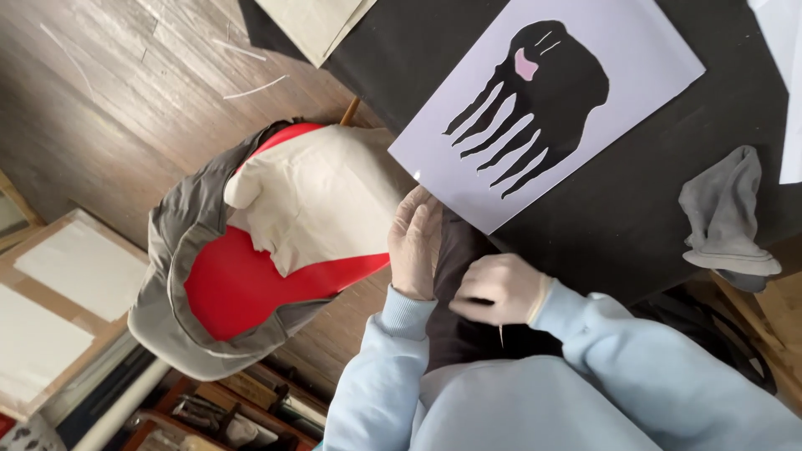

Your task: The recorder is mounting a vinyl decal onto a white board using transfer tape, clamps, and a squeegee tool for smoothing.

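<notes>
The person's two gloved hands are working at the table edge (585,259), just below the near corner of the stencil sheet (547,100), which I am taking as the landmark. The left hand (415,242) is lying flat and open, fingers together and pointing up toward that corner, its fingertips touching or almost touching the sheet's lower edge. The right hand (499,290) is sitting just right of and below the left one, curled, its fingers pinching closed on the dark cloth (459,250) that is hanging from the table edge under the sheet; what exactly is being pinched I cannot tell.

The cloth is running with its long axis from the sheet's corner down toward the person's lap, so it is lying between the two hands, pressed by the left and gripped by the right. The left hand is nearer the sheet.

Left of the sheet, a red chair (251,284) is carrying a grey jacket (167,250) and a beige cloth (326,196). Right of the sheet, a grey rag (727,213) is lying on the table.
</notes>
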